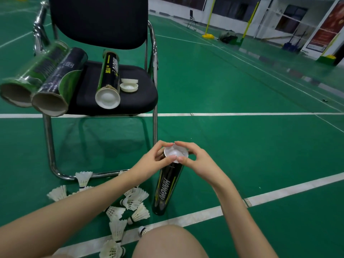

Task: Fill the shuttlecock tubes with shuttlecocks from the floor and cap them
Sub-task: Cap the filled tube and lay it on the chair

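A black shuttlecock tube (168, 187) stands upright on the green floor in front of me. A white plastic cap (175, 152) sits on its top end. My left hand (154, 161) and my right hand (195, 161) both pinch the cap's rim, thumbs on the near edge, fingers curled over the far edge. Several white feather shuttlecocks (135, 201) lie scattered on the floor to the left of the tube. On the black chair (119, 101) lies a capped black tube (108, 81), with two loose white caps (129, 85) beside it.
Two open cardboard tubes (49, 79) lie across the chair's left side, mouths toward me. The chair's chrome frame (50, 146) stands on the floor left of my hands. My knee (167, 243) is at the bottom. White court lines cross the floor; net posts (209, 21) stand far back.
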{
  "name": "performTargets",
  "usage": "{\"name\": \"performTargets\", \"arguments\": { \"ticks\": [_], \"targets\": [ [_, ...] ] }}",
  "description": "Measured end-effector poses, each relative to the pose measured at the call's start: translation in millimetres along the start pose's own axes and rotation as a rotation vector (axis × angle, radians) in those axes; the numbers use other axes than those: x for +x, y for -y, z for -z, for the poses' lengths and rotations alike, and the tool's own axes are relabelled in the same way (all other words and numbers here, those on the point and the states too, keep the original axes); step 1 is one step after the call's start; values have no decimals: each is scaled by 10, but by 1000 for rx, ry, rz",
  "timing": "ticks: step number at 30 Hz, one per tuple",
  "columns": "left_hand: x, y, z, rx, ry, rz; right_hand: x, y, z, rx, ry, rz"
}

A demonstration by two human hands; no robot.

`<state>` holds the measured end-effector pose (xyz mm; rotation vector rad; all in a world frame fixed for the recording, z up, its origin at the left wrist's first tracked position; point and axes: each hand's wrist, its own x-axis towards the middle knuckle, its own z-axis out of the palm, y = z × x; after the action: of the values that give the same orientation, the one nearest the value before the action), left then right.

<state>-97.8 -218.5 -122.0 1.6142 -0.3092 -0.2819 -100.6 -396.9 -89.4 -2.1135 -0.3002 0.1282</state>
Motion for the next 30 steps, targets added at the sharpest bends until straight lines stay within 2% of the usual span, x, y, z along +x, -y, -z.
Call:
{"name": "performTargets", "arguments": {
  "ticks": [12, 17, 24, 30],
  "targets": [
    [-22, 22, 71, 40, 16, 1, -59, -47, -121, 82, -26, 35],
    [-69, -3, 102, 43, 21, 1, -44, -54, -188, 29, -62, 85],
    [-46, 56, 124, 46, 18, 10, 33, -38, -278, 230, -190, 63],
    [-45, 46, 127, 45, 25, 26, 29, -63, -288, 297, -181, 64]
  ]
}}
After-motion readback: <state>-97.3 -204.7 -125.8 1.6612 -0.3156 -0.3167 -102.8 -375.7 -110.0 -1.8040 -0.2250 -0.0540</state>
